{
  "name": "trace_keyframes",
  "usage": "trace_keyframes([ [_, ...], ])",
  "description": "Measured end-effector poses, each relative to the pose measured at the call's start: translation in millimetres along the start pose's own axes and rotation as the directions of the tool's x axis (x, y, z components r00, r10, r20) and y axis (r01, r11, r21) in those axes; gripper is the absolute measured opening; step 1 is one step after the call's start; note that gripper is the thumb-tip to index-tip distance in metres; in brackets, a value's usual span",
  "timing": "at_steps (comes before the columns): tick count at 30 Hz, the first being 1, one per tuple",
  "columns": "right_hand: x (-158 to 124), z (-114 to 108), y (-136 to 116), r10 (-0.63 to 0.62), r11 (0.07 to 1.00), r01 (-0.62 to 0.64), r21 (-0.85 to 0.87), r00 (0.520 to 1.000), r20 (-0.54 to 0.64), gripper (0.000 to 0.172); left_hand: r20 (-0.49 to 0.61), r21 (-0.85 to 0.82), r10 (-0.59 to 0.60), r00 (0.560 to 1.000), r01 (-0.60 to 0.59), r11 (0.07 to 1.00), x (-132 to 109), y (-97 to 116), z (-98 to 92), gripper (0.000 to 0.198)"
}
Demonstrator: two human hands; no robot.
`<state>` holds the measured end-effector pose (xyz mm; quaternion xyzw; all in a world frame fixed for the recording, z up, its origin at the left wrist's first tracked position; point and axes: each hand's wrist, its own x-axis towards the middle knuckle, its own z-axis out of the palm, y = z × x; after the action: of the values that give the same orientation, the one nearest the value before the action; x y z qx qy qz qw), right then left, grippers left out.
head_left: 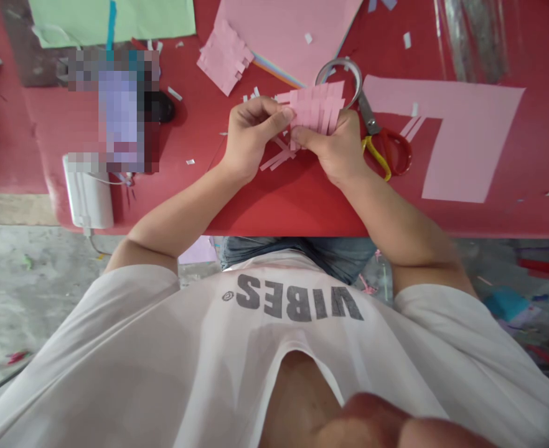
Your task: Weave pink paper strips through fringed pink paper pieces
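My left hand (254,132) and my right hand (327,149) both pinch a pink paper piece with cut, fringe-like strips (315,109). Loose pink strips (277,155) lie on the red table top (284,205) beneath my hands. Right of my right hand rest scissors with red and yellow handles (383,151), and their blades point up toward a silver ring-shaped roll (340,79). A similar woven pink paper piece (225,56) lies beyond my left hand, on the edge of a larger pink sheet (284,31).
A large cut pink sheet (465,134) lies at the right, and a green sheet (111,18) at the far edge. A blurred flat object (120,118), a black object (160,106) and a white corded power bank (88,199) sit at the left. Paper scraps dot the table.
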<state>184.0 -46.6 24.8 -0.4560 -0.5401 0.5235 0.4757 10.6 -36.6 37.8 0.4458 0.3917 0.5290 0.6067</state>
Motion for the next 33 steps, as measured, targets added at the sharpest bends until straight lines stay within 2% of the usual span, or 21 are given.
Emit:
trace_keyframes([
  [4,-1.5,0.1,-4.4,0.028,0.999,-0.028,-0.019,1.000,-0.001,0.044,-0.001,0.019,-0.001,1.000,0.001,1.000,-0.8,-1.3,0.0,0.024],
  [11,-0.7,-0.2,0.8,0.002,1.000,-0.002,0.002,1.000,-0.027,0.042,0.052,-0.036,0.105,0.993,-0.103,0.994,3.7,-12.1,-5.8,0.020],
  [20,-0.6,1.2,-0.4,-0.033,0.999,0.032,-0.023,0.999,-0.022,0.039,0.005,0.020,0.076,0.997,-0.076,0.997,4.7,-10.3,-5.0,0.025],
  [25,-0.4,1.1,5.3,-0.065,0.996,0.063,-0.056,0.997,-0.029,0.040,0.025,-0.007,0.095,0.995,-0.095,0.995,4.9,-13.1,-4.6,0.024],
  [29,-1.4,-0.6,3.2,-0.095,0.990,0.093,-0.108,0.995,-0.007,0.043,0.020,0.042,0.068,0.998,-0.068,0.997,4.3,-12.7,-4.8,0.023],
  [33,-0.9,-4.1,1.5,-0.147,0.983,0.140,-0.118,0.988,-0.054,0.044,0.010,0.053,0.089,0.996,-0.090,0.995,5.2,-10.1,-5.8,0.023],
])
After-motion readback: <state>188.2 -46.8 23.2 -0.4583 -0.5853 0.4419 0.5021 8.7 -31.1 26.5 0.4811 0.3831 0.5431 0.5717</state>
